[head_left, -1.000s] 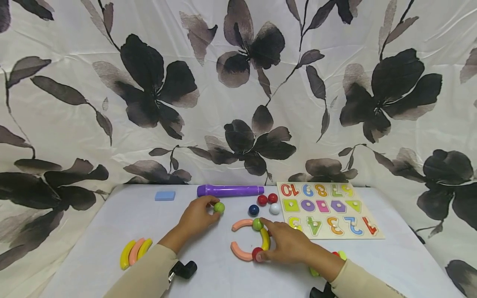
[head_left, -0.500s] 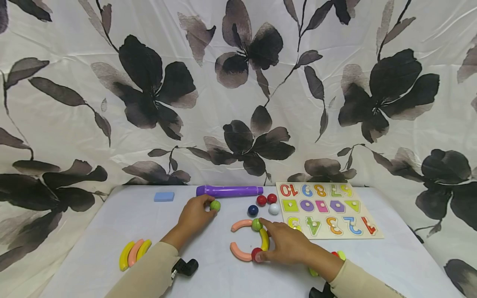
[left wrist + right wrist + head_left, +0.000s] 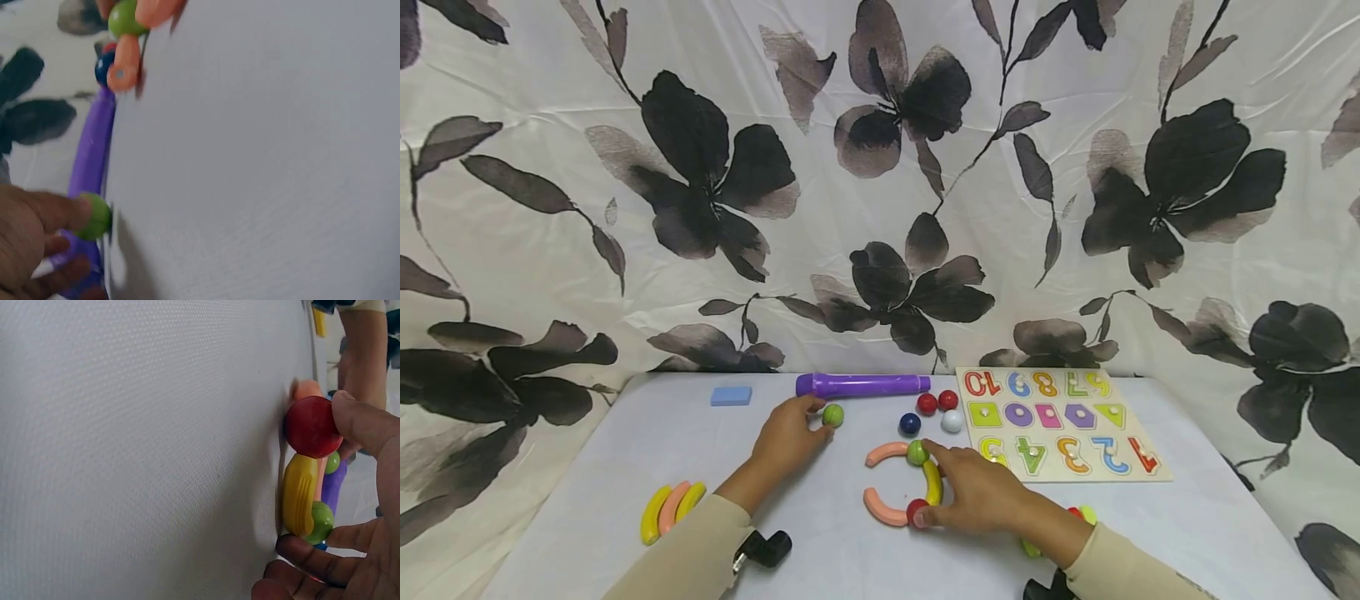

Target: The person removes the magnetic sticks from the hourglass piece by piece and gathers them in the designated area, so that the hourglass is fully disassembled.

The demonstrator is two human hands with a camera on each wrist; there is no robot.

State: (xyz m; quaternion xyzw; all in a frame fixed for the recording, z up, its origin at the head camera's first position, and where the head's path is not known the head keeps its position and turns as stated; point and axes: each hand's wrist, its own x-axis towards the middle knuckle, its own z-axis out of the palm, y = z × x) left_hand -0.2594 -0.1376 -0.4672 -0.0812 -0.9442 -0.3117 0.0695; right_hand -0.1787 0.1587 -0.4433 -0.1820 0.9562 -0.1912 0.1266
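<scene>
By my left hand (image 3: pixel 786 440), a loose green ball (image 3: pixel 832 416) sits on the table, fingertips right at its left side. In the left wrist view a fingertip overlaps that ball (image 3: pixel 99 217), and the other fingers are spread. My right hand (image 3: pixel 988 493) grips a C-shaped chain of curved magnetic rods and balls, thumb on its red ball (image 3: pixel 311 427) and index finger at its green ball (image 3: pixel 917 452). Between those balls runs a yellow rod (image 3: pixel 299 497). Two pink rods, an upper one (image 3: pixel 887 452) and a lower one (image 3: pixel 883 508), reach left with free ends.
Behind the chain are two red balls (image 3: pixel 948 401), a dark blue ball (image 3: pixel 910 424) and a white ball (image 3: pixel 952 421). A purple tube (image 3: pixel 863 385), a blue block (image 3: pixel 731 396) and a number puzzle board (image 3: pixel 1052 423) line the back. Spare curved rods (image 3: pixel 673 511) lie left.
The left hand has brought the green ball slightly left, then drawn its fingertips back a little from it. The right hand and the chain stay in place.
</scene>
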